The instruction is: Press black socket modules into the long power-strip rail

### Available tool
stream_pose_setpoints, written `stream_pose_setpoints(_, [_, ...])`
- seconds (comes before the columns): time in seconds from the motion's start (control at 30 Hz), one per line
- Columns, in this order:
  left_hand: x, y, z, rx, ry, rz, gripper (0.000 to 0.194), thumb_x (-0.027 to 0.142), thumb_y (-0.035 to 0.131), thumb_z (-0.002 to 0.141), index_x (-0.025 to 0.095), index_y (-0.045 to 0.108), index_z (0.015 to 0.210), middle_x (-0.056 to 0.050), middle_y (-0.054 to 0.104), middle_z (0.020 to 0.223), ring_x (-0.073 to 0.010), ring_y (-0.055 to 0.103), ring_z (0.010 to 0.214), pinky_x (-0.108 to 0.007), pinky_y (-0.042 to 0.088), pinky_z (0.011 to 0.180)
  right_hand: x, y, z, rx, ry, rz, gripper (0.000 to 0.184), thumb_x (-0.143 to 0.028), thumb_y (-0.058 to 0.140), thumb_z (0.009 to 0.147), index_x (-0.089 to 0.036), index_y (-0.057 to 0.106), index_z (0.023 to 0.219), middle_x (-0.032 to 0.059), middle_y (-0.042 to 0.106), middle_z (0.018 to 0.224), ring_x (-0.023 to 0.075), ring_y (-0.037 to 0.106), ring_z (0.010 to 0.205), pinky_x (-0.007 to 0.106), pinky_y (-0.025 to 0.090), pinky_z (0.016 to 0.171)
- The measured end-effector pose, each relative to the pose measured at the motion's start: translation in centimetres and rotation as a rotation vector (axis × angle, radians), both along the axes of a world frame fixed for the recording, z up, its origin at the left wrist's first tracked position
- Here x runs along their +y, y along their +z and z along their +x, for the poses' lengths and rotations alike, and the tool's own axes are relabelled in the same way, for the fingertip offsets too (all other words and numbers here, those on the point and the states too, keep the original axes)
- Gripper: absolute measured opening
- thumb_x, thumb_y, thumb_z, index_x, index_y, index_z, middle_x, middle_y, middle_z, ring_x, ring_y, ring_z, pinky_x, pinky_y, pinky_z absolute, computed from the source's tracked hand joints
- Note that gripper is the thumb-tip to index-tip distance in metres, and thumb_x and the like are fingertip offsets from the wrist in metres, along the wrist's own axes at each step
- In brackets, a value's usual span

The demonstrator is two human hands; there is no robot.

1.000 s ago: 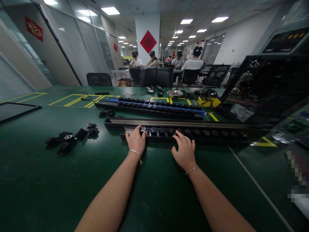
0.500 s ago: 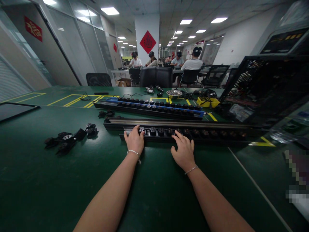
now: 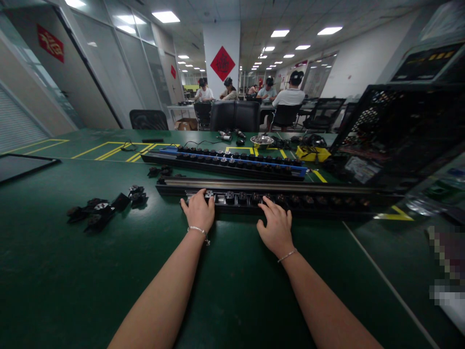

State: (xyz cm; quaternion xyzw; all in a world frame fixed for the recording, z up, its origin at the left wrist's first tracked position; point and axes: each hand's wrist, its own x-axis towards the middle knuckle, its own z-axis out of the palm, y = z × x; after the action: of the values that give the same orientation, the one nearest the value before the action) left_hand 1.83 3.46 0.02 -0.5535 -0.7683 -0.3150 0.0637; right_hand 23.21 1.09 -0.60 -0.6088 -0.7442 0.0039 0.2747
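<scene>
A long black track lies across the table in front of me, with a row of round black socket modules set in its channel. My left hand is at the track's left end, its index finger and thumb closed around the leftmost socket module. A gap of bare channel separates that module from the one beside it. My right hand rests farther right, fingers spread, fingertips touching the track and a module there. Its palm holds nothing that I can see.
Loose black modules lie on the green table at left. Another black rail and a blue-edged track sit behind. Farther back are a metal bowl and yellow tray. A black metal case stands right.
My left hand has slid a little to the left, and the leftmost socket module has moved left with it. My right hand is in the same place.
</scene>
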Motion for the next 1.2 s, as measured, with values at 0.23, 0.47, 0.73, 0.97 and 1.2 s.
stream_pose_setpoints(0.23, [0.3,0.2,-0.2,0.024,0.054,-0.085,0.043,0.047,0.049,0.076,0.014,0.061,0.101,-0.017,0.063,0.11,-0.0311,0.048,0.116,-0.058,0.016,0.107,-0.1,0.1,-0.1,0.012,-0.003,0.004,0.046,-0.018,0.042,0.074,-0.023,0.053,0.118,0.0039,0.044,0.137,0.0263,0.039,0.12,0.063,0.018,0.103])
stream_pose_setpoints(0.47, [0.5,0.3,-0.5,0.021,0.068,-0.106,0.036,0.046,0.047,0.075,0.017,0.063,0.09,-0.014,0.067,0.102,-0.0305,0.051,0.111,-0.058,0.017,0.107,-0.1,0.1,-0.1,0.02,0.001,-0.001,0.046,-0.018,0.042,0.073,-0.024,0.054,0.118,0.0037,0.044,0.138,0.0267,0.039,0.121,0.064,0.018,0.103])
stream_pose_setpoints(0.73, [0.3,0.6,-0.4,-0.022,0.072,-0.098,0.033,0.042,0.05,0.075,0.017,0.063,0.092,-0.013,0.066,0.102,-0.0292,0.052,0.11,-0.059,0.014,0.107,-0.2,0.2,-0.1,0.029,0.001,-0.024,0.046,-0.019,0.041,0.074,-0.023,0.053,0.118,0.0023,0.042,0.139,0.0262,0.038,0.123,0.063,0.016,0.104])
stream_pose_setpoints(0.97, [0.3,0.6,-1.4,-0.081,0.161,-0.087,0.035,0.042,0.051,0.073,0.017,0.063,0.095,-0.013,0.064,0.105,-0.0297,0.052,0.11,-0.059,0.017,0.106,-0.2,0.3,-0.2,0.027,0.003,-0.025,0.046,-0.018,0.041,0.074,-0.023,0.053,0.118,0.0025,0.042,0.139,0.0259,0.038,0.123,0.063,0.016,0.105])
stream_pose_setpoints(1.2, [0.3,0.8,-2.3,-0.072,0.176,-0.073,0.034,0.039,0.051,0.072,0.016,0.064,0.094,-0.012,0.066,0.099,-0.0282,0.055,0.103,-0.041,0.042,0.089,-0.1,0.2,0.0,0.029,0.0,-0.023,0.046,-0.019,0.042,0.074,-0.023,0.053,0.118,0.0027,0.043,0.139,0.0261,0.038,0.122,0.063,0.017,0.104])
